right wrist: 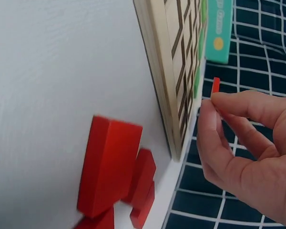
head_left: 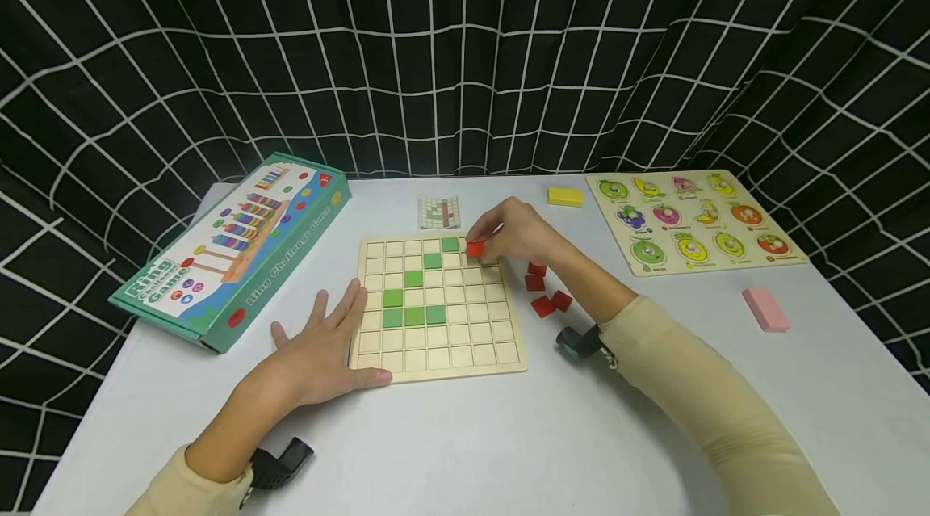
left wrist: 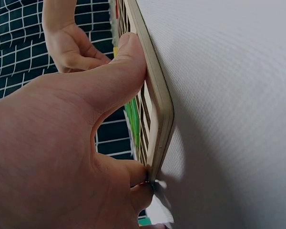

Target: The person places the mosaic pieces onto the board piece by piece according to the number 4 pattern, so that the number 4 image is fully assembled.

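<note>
My right hand (head_left: 521,232) pinches a red square tile (head_left: 475,249) between thumb and fingers, just over the top row of a wooden grid board (head_left: 462,356). In the right wrist view the tile (right wrist: 216,85) sticks up on edge from the fingertips. Several green tiles (head_left: 413,279) lie in the board's cells, some in a diagonal, others in a short row. My left hand (head_left: 320,358) rests at the board's left side with fingers spread and straight; its thumb (left wrist: 126,57) lies on the near edge. Several loose red tiles (head_left: 542,306) lie right of the board.
Behind the board lies a small pattern card (head_left: 439,213). A green game box (head_left: 240,249) stands at the left. To the right are a yellow block (head_left: 564,197), a fruit puzzle board (head_left: 697,223) and a pink block (head_left: 765,309). A black grid cloth (head_left: 465,56) hangs behind the white table.
</note>
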Demonstrator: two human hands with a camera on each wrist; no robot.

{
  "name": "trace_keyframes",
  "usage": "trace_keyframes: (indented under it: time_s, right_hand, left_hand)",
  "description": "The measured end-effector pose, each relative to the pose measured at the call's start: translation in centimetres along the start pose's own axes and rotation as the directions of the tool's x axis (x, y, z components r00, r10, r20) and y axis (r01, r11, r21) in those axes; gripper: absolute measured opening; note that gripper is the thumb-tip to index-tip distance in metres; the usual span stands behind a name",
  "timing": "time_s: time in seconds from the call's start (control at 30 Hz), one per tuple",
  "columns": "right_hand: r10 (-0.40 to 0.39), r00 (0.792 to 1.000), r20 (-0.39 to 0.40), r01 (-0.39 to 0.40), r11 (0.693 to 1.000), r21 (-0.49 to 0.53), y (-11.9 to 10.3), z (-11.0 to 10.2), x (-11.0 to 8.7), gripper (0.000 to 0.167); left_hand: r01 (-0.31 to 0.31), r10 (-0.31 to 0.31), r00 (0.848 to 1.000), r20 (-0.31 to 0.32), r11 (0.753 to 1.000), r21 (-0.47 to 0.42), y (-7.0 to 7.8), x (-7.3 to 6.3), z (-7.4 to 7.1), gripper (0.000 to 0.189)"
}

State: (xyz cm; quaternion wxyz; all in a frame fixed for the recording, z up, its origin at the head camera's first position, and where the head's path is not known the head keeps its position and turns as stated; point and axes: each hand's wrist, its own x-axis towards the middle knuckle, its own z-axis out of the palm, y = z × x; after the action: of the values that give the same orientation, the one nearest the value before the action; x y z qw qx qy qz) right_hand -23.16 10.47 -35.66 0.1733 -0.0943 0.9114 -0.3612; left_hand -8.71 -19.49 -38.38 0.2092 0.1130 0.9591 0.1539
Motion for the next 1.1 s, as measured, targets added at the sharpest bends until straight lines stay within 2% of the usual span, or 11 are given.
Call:
trace_keyframes:
  time_s: [0.2,0.37,0.73,1.1]
  right_hand:
    - [-0.034,0.999,0.014,0.034,0.999,-0.011,-0.6,1.0,0.3,0.023]
    - [-0.049,0.998,0.037,0.051,0.998,-0.031,-1.2,1.7,0.6,0.027]
    - [-0.048,0.996,0.070,0.050,0.998,-0.039,-1.7,2.5,1.3,0.030]
    - [-0.045,0.997,0.064,0.050,0.994,-0.095,-1.8,3.0,1.6,0.030]
  left_hand:
    - [0.005,-0.005,1.000,0.008,1.000,0.003,0.0,0.0,0.0,0.128]
    - [0.010,-0.010,1.000,0.010,1.000,0.005,0.1,0.0,-0.1,0.127]
    - [0.018,-0.018,1.000,0.008,1.000,-0.003,0.0,0.2,-0.1,0.126]
    - [0.010,-0.010,1.000,0.004,1.000,0.004,0.1,0.0,-0.2,0.128]
